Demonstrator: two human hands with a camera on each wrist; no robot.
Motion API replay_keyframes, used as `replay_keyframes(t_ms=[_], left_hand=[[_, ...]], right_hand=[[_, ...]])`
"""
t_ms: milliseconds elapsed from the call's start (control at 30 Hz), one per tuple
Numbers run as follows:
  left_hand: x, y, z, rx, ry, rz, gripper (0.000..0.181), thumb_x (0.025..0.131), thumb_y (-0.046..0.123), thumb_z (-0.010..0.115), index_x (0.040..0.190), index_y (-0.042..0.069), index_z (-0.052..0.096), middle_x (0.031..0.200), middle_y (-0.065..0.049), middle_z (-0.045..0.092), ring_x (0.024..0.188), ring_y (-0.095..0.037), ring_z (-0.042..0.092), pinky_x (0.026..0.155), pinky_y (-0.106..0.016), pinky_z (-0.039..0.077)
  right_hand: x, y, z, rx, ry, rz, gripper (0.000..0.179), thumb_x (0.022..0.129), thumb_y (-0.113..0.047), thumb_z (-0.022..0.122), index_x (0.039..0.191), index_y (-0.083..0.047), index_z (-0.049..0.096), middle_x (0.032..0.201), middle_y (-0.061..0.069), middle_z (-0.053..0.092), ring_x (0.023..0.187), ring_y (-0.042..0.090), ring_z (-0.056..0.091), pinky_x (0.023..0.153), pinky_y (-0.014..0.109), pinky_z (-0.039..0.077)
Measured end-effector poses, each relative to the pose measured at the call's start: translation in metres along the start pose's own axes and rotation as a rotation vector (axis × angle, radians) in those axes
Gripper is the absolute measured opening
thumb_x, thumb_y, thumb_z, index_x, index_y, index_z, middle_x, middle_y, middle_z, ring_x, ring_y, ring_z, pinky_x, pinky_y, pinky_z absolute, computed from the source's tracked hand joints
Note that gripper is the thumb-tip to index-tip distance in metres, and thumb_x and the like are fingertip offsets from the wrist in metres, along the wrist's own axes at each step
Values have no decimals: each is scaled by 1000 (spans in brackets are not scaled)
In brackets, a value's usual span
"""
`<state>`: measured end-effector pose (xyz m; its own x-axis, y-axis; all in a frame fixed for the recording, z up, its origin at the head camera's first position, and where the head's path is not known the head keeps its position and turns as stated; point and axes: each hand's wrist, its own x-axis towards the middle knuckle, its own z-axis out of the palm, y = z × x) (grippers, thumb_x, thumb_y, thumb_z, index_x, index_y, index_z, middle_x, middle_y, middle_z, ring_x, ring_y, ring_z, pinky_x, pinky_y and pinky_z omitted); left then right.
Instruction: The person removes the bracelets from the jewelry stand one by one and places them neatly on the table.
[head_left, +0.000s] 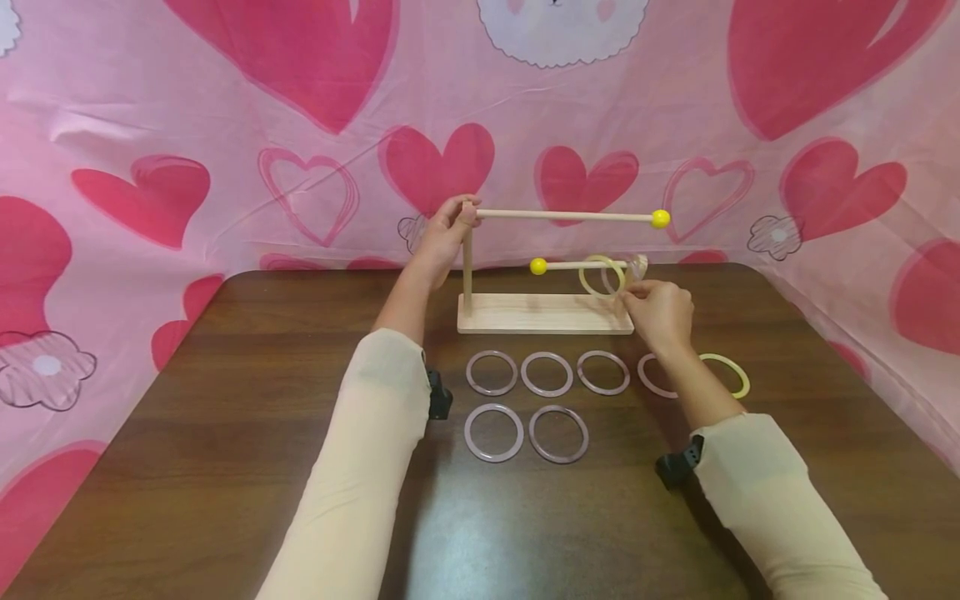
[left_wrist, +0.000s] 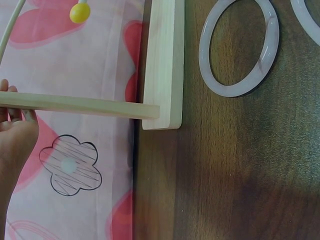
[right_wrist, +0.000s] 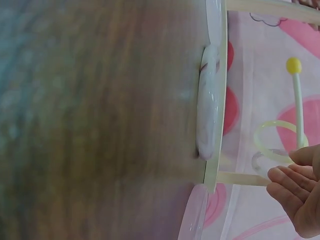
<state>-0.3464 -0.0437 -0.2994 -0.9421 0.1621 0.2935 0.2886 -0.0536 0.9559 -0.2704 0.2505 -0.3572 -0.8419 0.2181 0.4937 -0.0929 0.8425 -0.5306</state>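
A pale wooden stand (head_left: 546,315) has a post at each end and two rods tipped with yellow balls. My left hand (head_left: 448,237) holds the top of the tall left post (left_wrist: 85,104), beside the long upper rod (head_left: 562,216). At the shorter lower rod (head_left: 570,266), my right hand (head_left: 662,312) pinches the edge of a yellow bangle (head_left: 583,286), which encircles the rod. Behind it a pale translucent bangle (right_wrist: 256,161) hangs close to the right post, partly hidden. The right fingertips are near that post.
Several lavender bangles (head_left: 546,353) lie in two rows on the brown table (head_left: 480,533) in front of the stand. Another yellow bangle (head_left: 742,383) lies at the right, partly behind my right forearm. A pink heart-patterned cloth (head_left: 300,108) hangs behind.
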Motion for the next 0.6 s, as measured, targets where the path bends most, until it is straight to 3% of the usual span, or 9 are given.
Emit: replay_keyframes(t_ms=[433,600], left_hand=[[1,0,-1,-1,2,-3,34,96,26,47,124,7,50,112,-12,55,109,-21,49,95,-32,34],[1,-1,0,-3,1,-10,34,96,25,47,124,7,50,110,-11,55,109,-21,48,95,-32,34]], right_hand=[[6,-7,7,21,-4,63,28,85,-24,65,100,0,70,96,16,67,97,41,59,84,53,41],[9,-10,11,33,-1,70,27,85,-23,66,101,-2,71,97,15,67,96,40,59,80,52,43]])
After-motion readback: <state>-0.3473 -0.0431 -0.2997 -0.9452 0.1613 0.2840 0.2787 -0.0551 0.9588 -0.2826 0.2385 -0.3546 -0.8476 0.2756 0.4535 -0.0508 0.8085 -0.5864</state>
